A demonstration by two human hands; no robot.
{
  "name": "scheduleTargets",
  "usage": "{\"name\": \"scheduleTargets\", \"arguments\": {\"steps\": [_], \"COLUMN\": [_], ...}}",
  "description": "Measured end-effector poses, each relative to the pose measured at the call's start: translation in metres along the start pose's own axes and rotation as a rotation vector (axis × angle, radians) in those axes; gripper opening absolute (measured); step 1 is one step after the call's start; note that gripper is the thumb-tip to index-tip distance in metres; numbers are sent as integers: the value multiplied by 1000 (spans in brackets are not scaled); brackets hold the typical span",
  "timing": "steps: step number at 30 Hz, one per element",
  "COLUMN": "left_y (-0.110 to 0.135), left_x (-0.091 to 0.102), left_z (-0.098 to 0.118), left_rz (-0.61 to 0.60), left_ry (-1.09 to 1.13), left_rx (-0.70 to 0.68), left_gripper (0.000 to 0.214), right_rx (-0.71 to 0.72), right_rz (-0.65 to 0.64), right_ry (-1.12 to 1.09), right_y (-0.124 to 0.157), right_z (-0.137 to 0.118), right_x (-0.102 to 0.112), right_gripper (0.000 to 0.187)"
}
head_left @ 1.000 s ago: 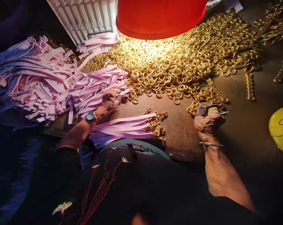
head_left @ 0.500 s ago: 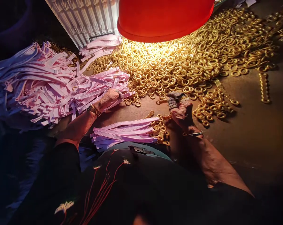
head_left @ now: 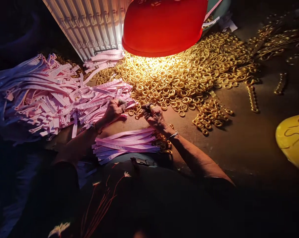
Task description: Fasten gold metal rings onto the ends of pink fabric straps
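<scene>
My left hand (head_left: 116, 109) is closed on a pink zipper (head_left: 124, 116), whose end pokes out below the fingers, at the edge of a loose heap of pink zippers (head_left: 57, 94). My right hand (head_left: 154, 117), also closed, has dark wrappings on its fingers and pinches a gold ring (head_left: 139, 115) at its fingertips. Only a small gap separates the two hands. Right in front of my body lies a bundle of pink zippers (head_left: 124, 140) side by side, with gold rings (head_left: 163, 143) at their right ends. The exact grip inside each hand is partly hidden.
A red lampshade (head_left: 164, 29) hangs low over a large pile of gold rings (head_left: 179, 79). Behind the zippers stands a ribbed white panel (head_left: 97, 26). A short chain of gold rings (head_left: 253, 97) lies rightward, and a yellow object (head_left: 294, 140) sits at the right edge.
My right hand has moved left, bringing the gold ring close to my left hand. The left hand stays near the zipper heap. The view has shifted, showing more of the yellow object.
</scene>
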State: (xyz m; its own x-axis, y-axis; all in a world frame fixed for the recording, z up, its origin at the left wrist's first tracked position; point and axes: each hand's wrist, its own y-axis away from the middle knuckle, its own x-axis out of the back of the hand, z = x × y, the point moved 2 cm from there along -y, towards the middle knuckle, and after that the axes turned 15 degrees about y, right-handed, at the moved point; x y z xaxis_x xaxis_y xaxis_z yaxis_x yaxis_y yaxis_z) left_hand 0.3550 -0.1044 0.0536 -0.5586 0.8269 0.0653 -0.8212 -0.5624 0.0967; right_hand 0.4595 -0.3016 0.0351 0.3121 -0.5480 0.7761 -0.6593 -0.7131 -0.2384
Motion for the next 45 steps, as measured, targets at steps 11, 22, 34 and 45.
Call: {"name": "scheduleTargets", "arguments": {"steps": [11,22,34,45], "left_y": [59,41,14,44], "left_x": [-29,-20,-31,-57], "left_z": [-34,-45,-24,-37], "left_rz": [-158,101,56,-124], "left_ry": [187,429,331,353], "left_rx": [343,301,179,342], "left_gripper": [21,32,33,31], "right_rx": [141,63,67,13], "right_rz": [-257,-143,-247,-187], "right_ry": [-306,669,770,687], "right_y": [-7,-146,-177,-172], "right_z": [-8,47,49,45], "right_x": [-38,27,19,22], "right_gripper": [11,50,44,41]}}
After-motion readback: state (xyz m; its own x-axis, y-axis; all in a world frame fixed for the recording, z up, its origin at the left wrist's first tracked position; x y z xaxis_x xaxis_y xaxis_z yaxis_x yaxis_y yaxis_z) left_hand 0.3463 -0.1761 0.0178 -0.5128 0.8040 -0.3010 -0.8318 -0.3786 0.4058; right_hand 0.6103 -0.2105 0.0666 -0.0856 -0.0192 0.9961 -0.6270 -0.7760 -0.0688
